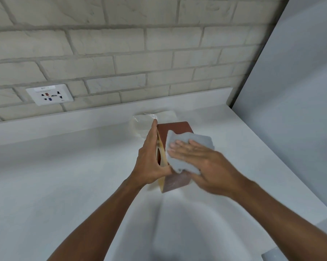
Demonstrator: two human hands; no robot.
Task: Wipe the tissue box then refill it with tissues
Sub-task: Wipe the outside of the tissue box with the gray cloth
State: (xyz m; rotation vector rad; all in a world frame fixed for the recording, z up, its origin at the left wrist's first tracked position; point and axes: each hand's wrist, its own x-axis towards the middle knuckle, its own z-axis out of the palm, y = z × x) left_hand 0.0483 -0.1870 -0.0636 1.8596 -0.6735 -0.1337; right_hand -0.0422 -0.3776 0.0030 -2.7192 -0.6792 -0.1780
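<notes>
Tissue box (pixel 176 127) on counter (pixel 64 166), left hand (pixel 149 159) flat against its left face, right hand (pixel 202 161) spread, pressing grey cloth (pixel 192 138) on top

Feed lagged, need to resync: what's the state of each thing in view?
Tissue box: on its side, on the counter
Cloth: pressed on the box's upper face
Left hand: fingers straight, bracing the slot face
Right hand: flat on the cloth
Tissue pack: wrapped, behind the box
Wall socket: nothing plugged in
</notes>
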